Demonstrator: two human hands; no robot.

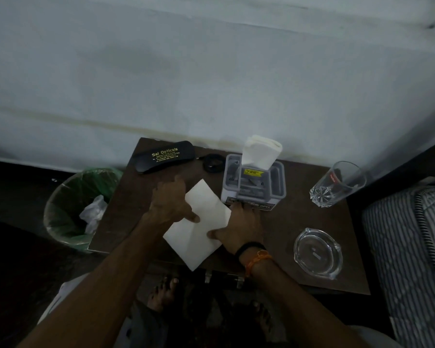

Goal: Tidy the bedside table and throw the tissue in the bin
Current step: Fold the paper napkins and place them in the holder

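Observation:
A white tissue (199,232) lies flat on the dark brown bedside table (286,217), near its front edge. My left hand (172,203) presses on the tissue's left edge, thumb on top of the sheet. My right hand (239,226) holds the right edge, thumb pinching it at the middle. A bin (68,209) lined with a green bag stands on the floor left of the table, with crumpled white plastic inside.
A black spectacle case (165,156) and a small dark round object (212,163) sit at the back. A tissue holder (254,182) stands centre back. A drinking glass (337,184) and glass ashtray (318,252) are on the right. A striped mattress (412,259) borders the right.

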